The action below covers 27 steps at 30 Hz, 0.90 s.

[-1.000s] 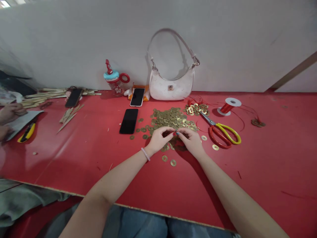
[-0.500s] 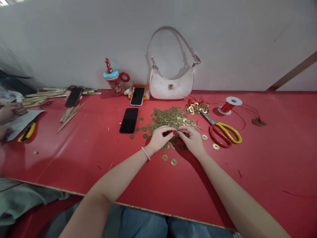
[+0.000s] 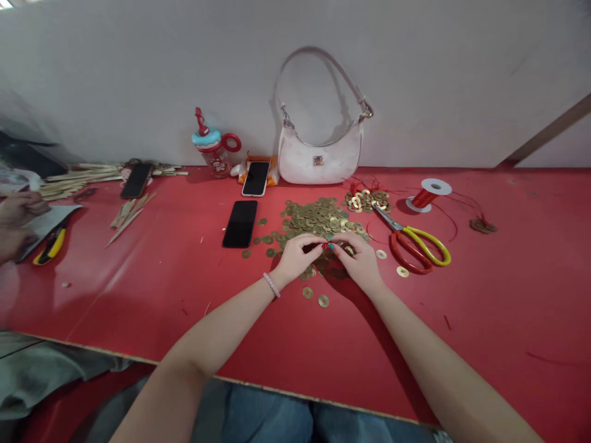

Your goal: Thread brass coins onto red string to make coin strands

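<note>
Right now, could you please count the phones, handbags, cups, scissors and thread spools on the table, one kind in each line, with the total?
Phones: 3
Handbag: 1
Cup: 1
Scissors: 1 pair
Thread spool: 1
Total: 7
The coins are left out; they overlap too much to count.

Red table (image 3: 508, 295) bore loose heap of coins (image 3: 314, 218); black phone (image 3: 240, 224) lay left of it, scissors (image 3: 408, 232) and spool (image 3: 423, 197) right. Handbag (image 3: 321, 169) and cup (image 3: 216, 161) stood along back edge; wooden sticks (image 3: 124, 215) lay far left.
</note>
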Available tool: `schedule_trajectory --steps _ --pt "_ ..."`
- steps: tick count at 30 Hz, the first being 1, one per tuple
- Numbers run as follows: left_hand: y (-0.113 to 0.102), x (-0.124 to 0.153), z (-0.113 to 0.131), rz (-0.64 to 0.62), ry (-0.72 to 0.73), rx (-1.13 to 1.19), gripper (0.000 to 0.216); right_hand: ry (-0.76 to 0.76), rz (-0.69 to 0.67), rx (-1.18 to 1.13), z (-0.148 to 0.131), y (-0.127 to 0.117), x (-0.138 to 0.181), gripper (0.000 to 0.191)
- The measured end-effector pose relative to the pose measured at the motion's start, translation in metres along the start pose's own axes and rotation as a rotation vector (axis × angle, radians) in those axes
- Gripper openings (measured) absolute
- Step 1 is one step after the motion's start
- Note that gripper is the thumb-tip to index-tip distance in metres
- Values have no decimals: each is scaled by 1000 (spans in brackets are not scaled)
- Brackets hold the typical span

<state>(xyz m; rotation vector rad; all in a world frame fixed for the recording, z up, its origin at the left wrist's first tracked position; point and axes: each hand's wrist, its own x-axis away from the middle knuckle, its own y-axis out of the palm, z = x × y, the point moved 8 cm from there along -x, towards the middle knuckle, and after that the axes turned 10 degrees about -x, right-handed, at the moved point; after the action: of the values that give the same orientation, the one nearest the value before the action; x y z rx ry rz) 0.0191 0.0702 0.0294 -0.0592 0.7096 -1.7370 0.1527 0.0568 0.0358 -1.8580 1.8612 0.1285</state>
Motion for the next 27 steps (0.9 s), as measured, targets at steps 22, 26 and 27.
schedule_trajectory --steps 22,26,27 --pt "10 0 2 -117 -4 -18 17 -60 -38 20 -9 2 0 9" --pt "11 1 6 -135 40 -1 17 49 73 -33 3 -6 0 10" --pt "12 2 7 -148 55 7 17 97 108 -65 8 -8 1 10"
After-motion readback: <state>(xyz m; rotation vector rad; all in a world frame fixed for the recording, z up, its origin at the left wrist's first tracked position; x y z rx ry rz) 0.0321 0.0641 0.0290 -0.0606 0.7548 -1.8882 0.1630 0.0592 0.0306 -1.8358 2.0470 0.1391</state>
